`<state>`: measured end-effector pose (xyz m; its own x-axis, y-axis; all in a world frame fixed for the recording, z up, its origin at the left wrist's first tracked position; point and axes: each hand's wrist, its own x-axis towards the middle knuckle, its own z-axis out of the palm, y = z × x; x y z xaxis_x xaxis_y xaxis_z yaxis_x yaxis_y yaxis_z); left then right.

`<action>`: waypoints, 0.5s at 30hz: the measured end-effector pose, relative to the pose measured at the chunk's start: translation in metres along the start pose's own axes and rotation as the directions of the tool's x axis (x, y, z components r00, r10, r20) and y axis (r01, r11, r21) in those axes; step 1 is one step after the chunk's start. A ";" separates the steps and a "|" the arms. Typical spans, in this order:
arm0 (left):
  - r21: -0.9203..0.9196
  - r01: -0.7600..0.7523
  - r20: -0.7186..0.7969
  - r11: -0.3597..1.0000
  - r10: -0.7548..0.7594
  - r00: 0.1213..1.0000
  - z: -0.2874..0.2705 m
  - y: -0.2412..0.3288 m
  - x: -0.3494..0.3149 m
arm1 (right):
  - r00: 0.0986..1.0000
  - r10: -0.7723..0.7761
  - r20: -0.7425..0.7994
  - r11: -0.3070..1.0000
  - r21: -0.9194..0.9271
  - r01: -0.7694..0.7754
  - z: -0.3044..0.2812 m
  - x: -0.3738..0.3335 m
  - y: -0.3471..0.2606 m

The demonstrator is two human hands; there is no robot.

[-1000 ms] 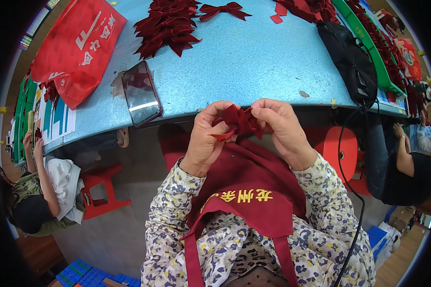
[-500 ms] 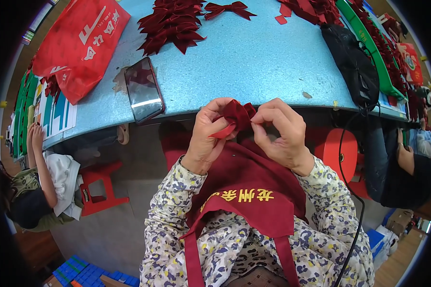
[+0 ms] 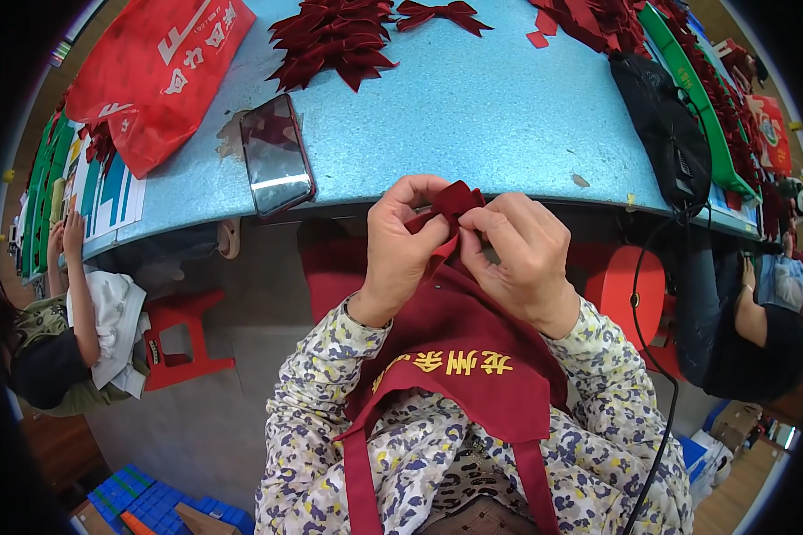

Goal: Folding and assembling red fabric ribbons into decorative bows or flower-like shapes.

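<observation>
At the bottom centre of the frame a dark red apron [image 3: 459,357] with a row of yellow characters covers the person's floral sleeves. Just above it, at mid-frame, the left hand [image 3: 401,245] and right hand [image 3: 522,254] meet, fingertips of both pinched shut on a small dark red ribbon piece [image 3: 453,203] held between them at the near edge of the blue table [image 3: 482,107]. On the table left of the hands lies a dark phone [image 3: 277,156]. Farther, at upper left, sits a red bag [image 3: 156,76] with white print; a heap of dark red bows [image 3: 335,40] lies at top centre; a black pouch [image 3: 665,134] at upper right.
</observation>
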<state>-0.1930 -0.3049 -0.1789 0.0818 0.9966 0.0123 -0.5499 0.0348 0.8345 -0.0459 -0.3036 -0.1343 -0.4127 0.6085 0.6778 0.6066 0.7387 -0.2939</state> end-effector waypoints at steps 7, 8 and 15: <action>0.074 -0.069 -0.021 0.995 0.071 0.997 -0.012 0.001 -0.004 | 0.862 0.471 0.190 0.725 0.474 -0.500 0.010 -0.009 -0.004; 0.070 -0.070 -0.003 0.995 0.070 0.998 -0.013 0.002 -0.005 | 0.862 0.470 0.190 0.725 0.473 -0.500 0.010 -0.010 -0.005; 0.153 -0.178 0.019 0.972 0.177 0.984 -0.015 0.003 -0.007 | 0.849 0.493 0.191 0.721 0.456 -0.521 0.015 -0.012 -0.005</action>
<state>-0.2077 -0.3111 -0.1850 -0.0014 0.9853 0.1706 -0.4218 -0.1552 0.8933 -0.0540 -0.3100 -0.1513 -0.1810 0.9360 0.3019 0.3427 0.3477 -0.8727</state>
